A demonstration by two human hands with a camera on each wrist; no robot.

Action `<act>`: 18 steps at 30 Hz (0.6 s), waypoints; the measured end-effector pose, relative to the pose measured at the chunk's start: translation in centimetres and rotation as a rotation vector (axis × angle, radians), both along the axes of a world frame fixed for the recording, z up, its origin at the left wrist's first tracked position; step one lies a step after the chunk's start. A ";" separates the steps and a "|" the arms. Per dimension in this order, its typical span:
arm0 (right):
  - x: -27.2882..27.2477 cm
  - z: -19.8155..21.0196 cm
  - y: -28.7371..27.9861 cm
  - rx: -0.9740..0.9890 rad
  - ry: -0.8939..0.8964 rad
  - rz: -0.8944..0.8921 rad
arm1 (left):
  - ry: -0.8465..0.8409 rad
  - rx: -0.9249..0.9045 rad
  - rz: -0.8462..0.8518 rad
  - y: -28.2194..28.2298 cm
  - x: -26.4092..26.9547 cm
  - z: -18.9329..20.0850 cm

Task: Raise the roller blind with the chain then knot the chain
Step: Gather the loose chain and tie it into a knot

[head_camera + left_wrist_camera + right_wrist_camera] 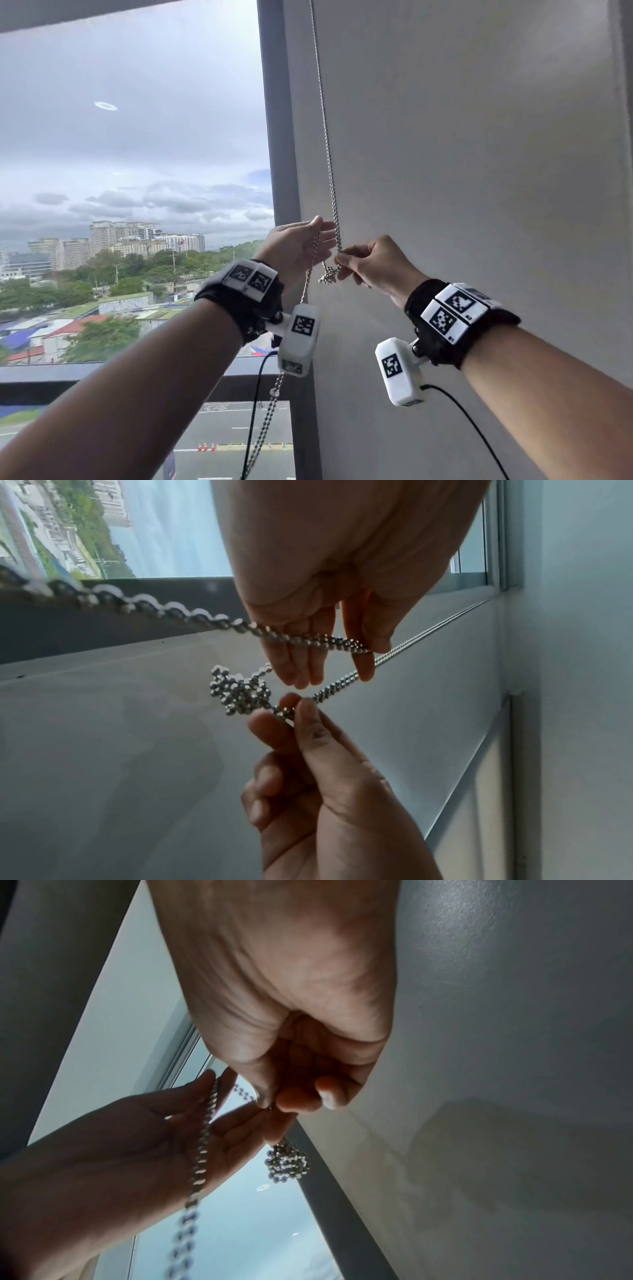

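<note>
A metal bead chain [327,150] hangs doubled from above along the edge of the grey wall. My right hand [342,260] pinches it between thumb and forefinger just above a bunched knot [329,275] of beads. The left wrist view shows the same pinch [294,707] and the knot [240,693] as a loose clump. My left hand [323,231] is held up beside it with straight fingers. The chain is draped over those fingers [363,666], and its lower loop [267,418] dangles past my left wrist. The window glass is uncovered, and I cannot make out the blind itself.
A dark window post [277,137] stands just left of the chain, and the plain grey wall [479,171] fills the right side. A dark sill [102,373] crosses below the glass. Black cables [472,421] trail from the wrist cameras.
</note>
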State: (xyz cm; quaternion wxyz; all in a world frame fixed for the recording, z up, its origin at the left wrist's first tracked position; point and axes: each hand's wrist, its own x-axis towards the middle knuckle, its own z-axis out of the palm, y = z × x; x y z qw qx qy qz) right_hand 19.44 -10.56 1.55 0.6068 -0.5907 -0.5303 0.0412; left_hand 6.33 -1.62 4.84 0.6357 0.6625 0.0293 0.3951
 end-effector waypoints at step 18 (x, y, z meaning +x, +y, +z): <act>-0.5 1.1 -1.6 0.073 0.061 0.033 | -0.066 0.009 0.123 -1.3 -0.3 -1.2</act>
